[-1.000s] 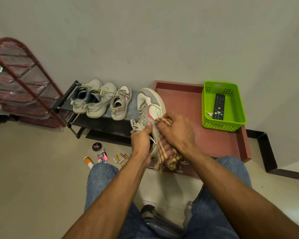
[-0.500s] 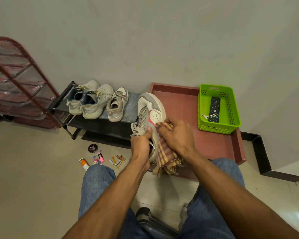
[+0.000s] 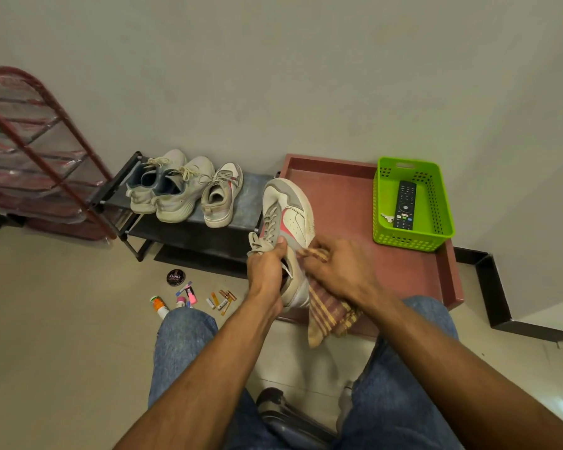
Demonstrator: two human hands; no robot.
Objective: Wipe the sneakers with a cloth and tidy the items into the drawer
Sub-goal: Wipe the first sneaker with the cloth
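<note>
1. Gripping the sneaker [image 3: 288,219] at its laced tongue and collar, the left hand [image 3: 267,271] has its fingers curled round the upper and holds the shoe up, toe pointing away, over the near edge of the red drawer [image 3: 345,190].
2. Against the shoe's right side, the right hand [image 3: 338,271] has its fingers closed on a checked cloth [image 3: 329,315], pressing a bunched part to the leather while the rest hangs loose below.
3. By my judgement the sneaker is light and fairly stiff at the sole but soft at the upper; the collar or heel gives the firmest hold, since laces slip.
4. Being limp, the cloth probably works best wadded under the fingertips; the trailing end could snag.
5. Three more sneakers [image 3: 182,186] sit on the black rack [image 3: 189,232], apparently not yet wiped.
6. On the floor lie a polish tin [image 3: 175,277], small tubes [image 3: 186,297] and batteries [image 3: 223,300], likely awaiting the drawer.
7. Inside the drawer stands a green basket [image 3: 413,241] holding a remote [image 3: 405,204] and keys [image 3: 386,217].
</note>
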